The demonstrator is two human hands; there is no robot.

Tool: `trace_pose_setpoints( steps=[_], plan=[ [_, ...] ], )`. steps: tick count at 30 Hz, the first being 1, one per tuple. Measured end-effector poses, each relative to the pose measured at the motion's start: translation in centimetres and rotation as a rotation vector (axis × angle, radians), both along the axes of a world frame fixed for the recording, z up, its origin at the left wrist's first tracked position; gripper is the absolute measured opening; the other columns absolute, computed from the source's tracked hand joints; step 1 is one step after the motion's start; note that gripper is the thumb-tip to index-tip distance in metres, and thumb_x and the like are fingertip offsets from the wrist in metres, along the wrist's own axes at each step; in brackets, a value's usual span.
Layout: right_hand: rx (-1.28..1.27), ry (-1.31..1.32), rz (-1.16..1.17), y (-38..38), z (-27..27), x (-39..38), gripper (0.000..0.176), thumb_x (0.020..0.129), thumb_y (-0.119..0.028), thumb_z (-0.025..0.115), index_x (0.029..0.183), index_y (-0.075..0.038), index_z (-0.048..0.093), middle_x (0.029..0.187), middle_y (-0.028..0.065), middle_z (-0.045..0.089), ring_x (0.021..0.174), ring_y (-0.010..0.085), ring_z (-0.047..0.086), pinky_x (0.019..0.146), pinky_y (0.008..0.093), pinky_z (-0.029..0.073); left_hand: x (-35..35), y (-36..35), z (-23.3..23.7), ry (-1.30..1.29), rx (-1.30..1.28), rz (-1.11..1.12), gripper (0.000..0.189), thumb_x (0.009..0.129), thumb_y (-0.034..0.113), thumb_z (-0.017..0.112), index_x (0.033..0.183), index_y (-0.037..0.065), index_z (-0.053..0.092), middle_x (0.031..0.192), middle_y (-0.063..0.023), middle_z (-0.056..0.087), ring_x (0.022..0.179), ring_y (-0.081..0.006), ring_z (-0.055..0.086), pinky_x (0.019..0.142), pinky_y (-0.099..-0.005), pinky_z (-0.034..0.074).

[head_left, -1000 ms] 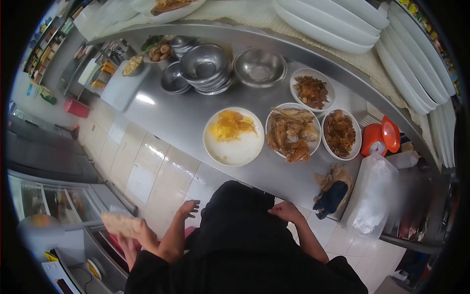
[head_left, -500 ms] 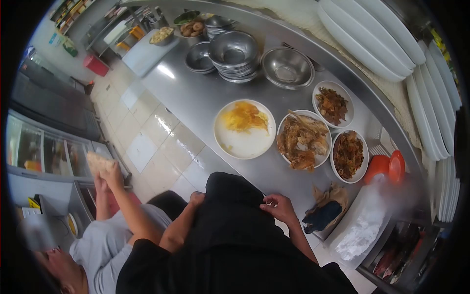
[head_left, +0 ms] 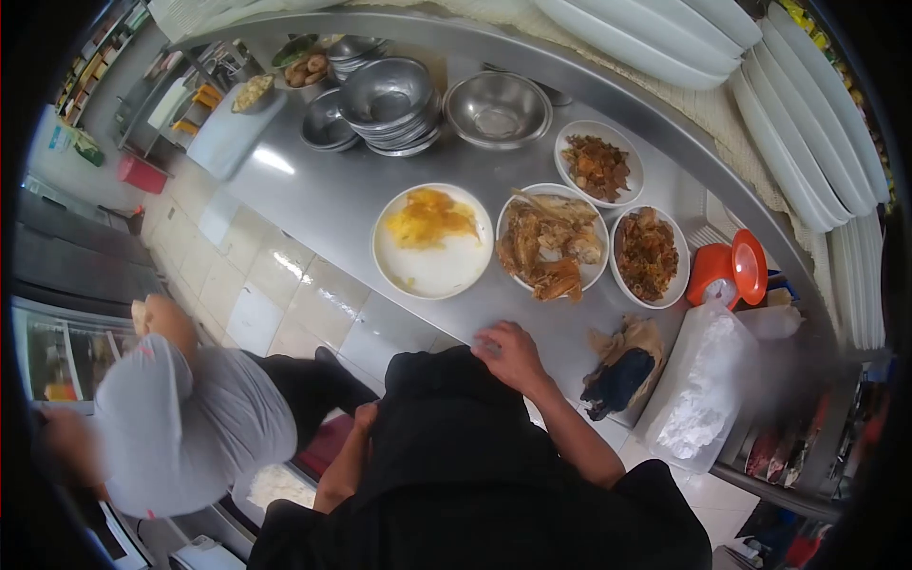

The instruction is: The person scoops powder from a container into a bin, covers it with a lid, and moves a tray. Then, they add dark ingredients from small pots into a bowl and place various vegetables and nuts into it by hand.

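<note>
My right hand [head_left: 510,353] is open and holds nothing, its fingers loosely bent at the front edge of the steel counter [head_left: 328,204]. By the left side of my black apron is my left hand [head_left: 361,420], its fingers mostly hidden. Closest to my right hand are a plate of yellow food [head_left: 430,218] and a bowl of cooked meat pieces [head_left: 551,242]. Two white bowls to their right hold chopped brown food [head_left: 600,169] and a darker chopped mix [head_left: 650,249].
Stacked steel bowls [head_left: 388,95] and a single steel bowl [head_left: 498,109] stand behind. An orange scale [head_left: 712,273], a plastic bag [head_left: 696,380] and a dark cloth [head_left: 622,382] are at right. White dishes [head_left: 793,123] line the shelf. A person in grey [head_left: 190,418] is at left.
My view has shifted, so the counter things sit further left. My right hand has moved up to the counter edge. The person in grey has turned and lowered their arms.
</note>
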State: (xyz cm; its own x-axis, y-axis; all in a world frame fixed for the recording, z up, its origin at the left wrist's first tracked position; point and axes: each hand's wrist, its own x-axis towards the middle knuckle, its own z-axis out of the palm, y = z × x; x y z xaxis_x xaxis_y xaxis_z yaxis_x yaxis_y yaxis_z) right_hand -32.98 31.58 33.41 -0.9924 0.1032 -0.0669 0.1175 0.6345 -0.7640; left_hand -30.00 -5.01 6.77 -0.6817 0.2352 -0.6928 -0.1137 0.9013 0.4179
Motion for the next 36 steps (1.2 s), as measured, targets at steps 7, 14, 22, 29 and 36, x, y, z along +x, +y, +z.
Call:
trace_pose_setpoints(
  steps=[7, 14, 22, 29, 36],
  plan=[
    [0.196, 0.301, 0.143, -5.6, -0.5, -9.2, 0.020, 0.078, -0.018, 0.062, 0.093, -0.006, 0.063, 0.087, 0.0101, 0.059, 0.086, 0.0293, 0.054, 0.076, 0.0413, 0.045, -1.4, -0.6, 2.0, -0.098, 0.093, 0.096, 0.029, 0.084, 0.020, 0.044, 0.100, 0.008, 0.064, 0.086, -0.0128, 0.063, 0.070, -0.0240, 0.061, 0.057, -0.0381, 0.051],
    [0.391, 0.021, 0.102, -7.5, -4.0, -14.1, 0.028, 0.082, -0.029, 0.057, 0.086, -0.002, 0.065, 0.089, 0.0169, 0.060, 0.094, 0.0341, 0.054, 0.081, 0.0455, 0.045, -3.2, -2.9, 0.1, 0.167, -0.035, -0.340, 0.027, 0.086, 0.018, 0.042, 0.093, 0.005, 0.064, 0.082, -0.0122, 0.063, 0.070, -0.0222, 0.061, 0.059, -0.0366, 0.051],
    [0.383, -0.244, 0.098, -8.4, -1.5, -14.7, 0.030, 0.081, -0.034, 0.058, 0.086, -0.008, 0.069, 0.085, 0.0137, 0.066, 0.085, 0.0308, 0.062, 0.076, 0.0418, 0.049, -1.2, -10.2, -2.1, -0.277, 0.152, 0.325, 0.025, 0.083, 0.025, 0.053, 0.093, 0.005, 0.063, 0.083, -0.0105, 0.063, 0.071, -0.0232, 0.061, 0.063, -0.0368, 0.052],
    [0.232, -0.170, 0.097, -8.0, -1.3, -14.5, 0.024, 0.069, -0.023, 0.070, 0.089, -0.010, 0.070, 0.081, 0.0115, 0.067, 0.077, 0.0244, 0.064, 0.072, 0.0328, 0.050, -2.2, -14.8, -5.9, -0.383, 0.337, 0.481, 0.021, 0.085, 0.018, 0.047, 0.099, 0.006, 0.057, 0.078, -0.0105, 0.055, 0.072, -0.0241, 0.058, 0.072, -0.0458, 0.049],
    [-0.394, -0.139, -0.087, -11.1, 4.3, -15.4, 0.020, 0.082, -0.014, 0.064, 0.099, -0.004, 0.068, 0.083, 0.0061, 0.068, 0.072, 0.0128, 0.061, 0.065, 0.0265, 0.048, -7.2, -14.0, -1.0, -0.573, 0.477, 0.938, 0.021, 0.087, 0.016, 0.036, 0.097, 0.008, 0.053, 0.077, -0.0064, 0.049, 0.079, -0.0222, 0.056, 0.078, -0.0515, 0.046]
  ],
)
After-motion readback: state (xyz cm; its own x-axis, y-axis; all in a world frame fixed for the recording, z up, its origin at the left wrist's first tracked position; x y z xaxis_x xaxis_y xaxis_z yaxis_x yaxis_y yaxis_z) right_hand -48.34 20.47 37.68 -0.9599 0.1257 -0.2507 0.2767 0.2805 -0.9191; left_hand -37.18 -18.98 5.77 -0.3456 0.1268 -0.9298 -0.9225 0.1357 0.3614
